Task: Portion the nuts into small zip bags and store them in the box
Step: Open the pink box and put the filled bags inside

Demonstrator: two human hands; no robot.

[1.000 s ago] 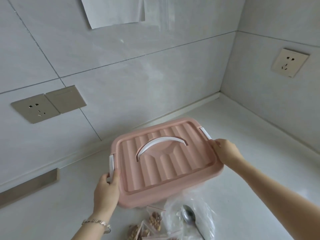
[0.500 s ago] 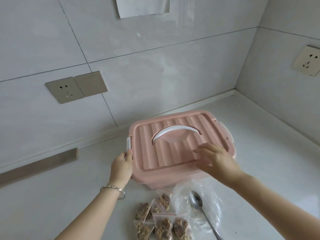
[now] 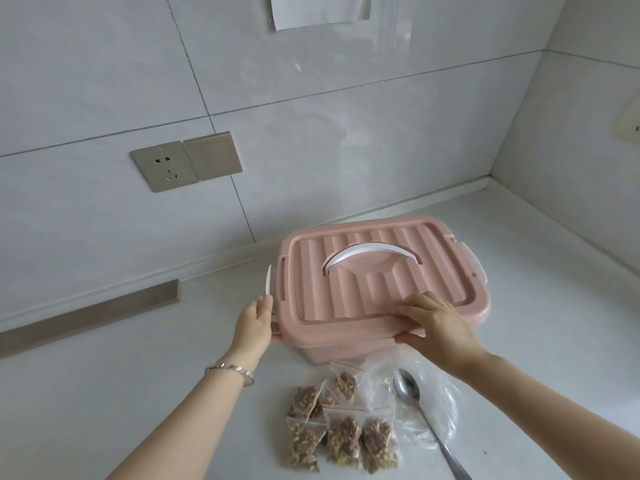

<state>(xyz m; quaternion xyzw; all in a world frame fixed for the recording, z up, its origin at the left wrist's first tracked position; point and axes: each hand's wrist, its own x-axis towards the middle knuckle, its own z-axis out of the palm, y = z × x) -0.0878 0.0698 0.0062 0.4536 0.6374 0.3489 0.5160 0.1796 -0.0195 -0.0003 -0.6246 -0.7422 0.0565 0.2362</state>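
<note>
Fingers of the right hand are curled round the lid edge.
The latch is pinched by the left hand.

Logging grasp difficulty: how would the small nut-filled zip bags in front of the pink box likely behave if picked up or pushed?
The zip bags look thin and lumpy with nuts, so probably floppy, sagging around the contents. Each is small, so likely light. They lie flat and overlapping on the counter, so a push would probably slide several together.
</note>
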